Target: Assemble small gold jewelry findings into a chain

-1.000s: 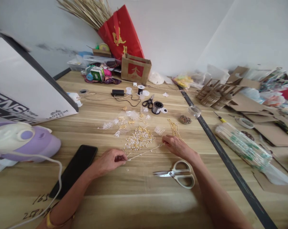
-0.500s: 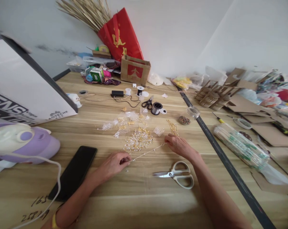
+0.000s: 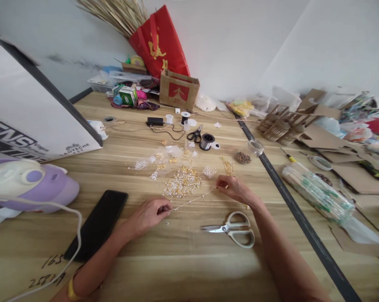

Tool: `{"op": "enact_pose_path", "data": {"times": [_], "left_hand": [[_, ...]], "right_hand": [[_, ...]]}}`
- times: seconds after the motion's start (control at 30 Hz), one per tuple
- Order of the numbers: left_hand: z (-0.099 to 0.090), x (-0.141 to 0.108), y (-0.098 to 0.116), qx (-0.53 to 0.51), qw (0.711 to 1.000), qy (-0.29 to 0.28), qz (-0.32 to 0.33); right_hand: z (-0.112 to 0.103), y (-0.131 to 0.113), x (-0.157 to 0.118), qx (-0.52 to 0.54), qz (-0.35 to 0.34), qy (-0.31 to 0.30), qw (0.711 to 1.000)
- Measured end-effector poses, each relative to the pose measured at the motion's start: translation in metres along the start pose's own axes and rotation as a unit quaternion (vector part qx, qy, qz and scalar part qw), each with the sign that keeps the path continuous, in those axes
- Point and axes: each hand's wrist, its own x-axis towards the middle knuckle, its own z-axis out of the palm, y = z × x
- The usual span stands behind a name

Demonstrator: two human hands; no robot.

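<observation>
My left hand (image 3: 151,214) pinches one end of a thin beaded chain (image 3: 192,199) on the wooden table (image 3: 183,268). The other end of the chain is pinched by my right hand (image 3: 235,188), so the chain stretches between the two hands just above the table. A pile of gold and silver beads (image 3: 183,182) lies right behind the chain. White-handled scissors (image 3: 232,231) lie in front of my right forearm. A short gold chain (image 3: 227,166) lies just beyond my right hand.
A black phone (image 3: 98,224) lies at my left. A purple and white appliance (image 3: 29,186) with a cord sits at far left beside a white box (image 3: 29,113). Black scissors (image 3: 194,135), a wire spool (image 3: 206,141), small bead bags, a bead jar (image 3: 243,157), a red bag (image 3: 159,42) and cardboard pieces stand further back.
My right hand has drawn slightly left and back, and the left hand shifted a little right, so the chain span is shorter. The view has shifted slightly.
</observation>
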Motion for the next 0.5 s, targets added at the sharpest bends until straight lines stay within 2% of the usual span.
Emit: {"op": "enact_pose_path", "data": {"times": [0.13, 0.37, 0.5], "left_hand": [[-0.001, -0.001, 0.001, 0.005, 1.0, -0.002, -0.015], [0.0, -0.001, 0.0, 0.03, 0.999, -0.005, -0.027], [0.001, -0.002, 0.001, 0.05, 0.998, -0.014, -0.023]], "right_hand": [[-0.001, 0.0, 0.0, -0.016, -0.006, 0.005, 1.0], [-0.003, -0.007, -0.004, -0.154, 0.055, -0.016, 0.986], [-0.001, -0.012, -0.005, -0.204, 0.064, -0.034, 0.976]]}}
